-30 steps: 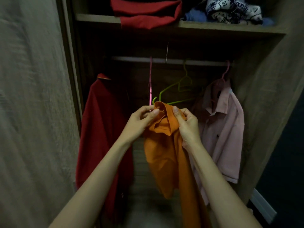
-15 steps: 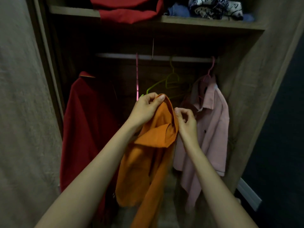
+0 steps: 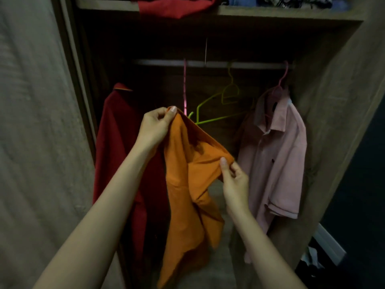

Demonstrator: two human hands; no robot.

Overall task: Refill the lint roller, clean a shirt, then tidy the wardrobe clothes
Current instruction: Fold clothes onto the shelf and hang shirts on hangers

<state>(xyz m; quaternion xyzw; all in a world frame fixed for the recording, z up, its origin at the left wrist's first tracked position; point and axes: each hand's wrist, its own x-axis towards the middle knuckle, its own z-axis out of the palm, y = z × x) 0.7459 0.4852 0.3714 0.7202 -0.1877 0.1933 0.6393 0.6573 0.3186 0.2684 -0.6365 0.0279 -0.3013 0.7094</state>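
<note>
An orange shirt (image 3: pixel 188 184) hangs in front of the open wardrobe, held up by both hands. My left hand (image 3: pixel 155 128) pinches its top edge high up. Lower and to the right, my right hand (image 3: pixel 234 178) pinches another part of the edge, so the cloth stretches between them. A green hanger (image 3: pixel 216 107) hangs on the rail (image 3: pixel 250 65) just behind the shirt's top; its left tip sits close to the cloth. A red shirt (image 3: pixel 116 142) hangs at the left and a pink shirt (image 3: pixel 277 151) at the right, on a pink hanger (image 3: pixel 281 80).
A pink strap (image 3: pixel 184 88) hangs from the rail beside the green hanger. The shelf (image 3: pixel 270 14) above holds folded red cloth (image 3: pixel 177 7) and patterned clothes (image 3: pixel 291 1). A wardrobe door (image 3: pixel 37 132) stands at the left, a side panel (image 3: pixel 337 122) at the right.
My right hand has dropped lower and to the right along the shirt's edge, spreading the cloth apart. My left hand stays high on the top edge. The camera moved closer.
</note>
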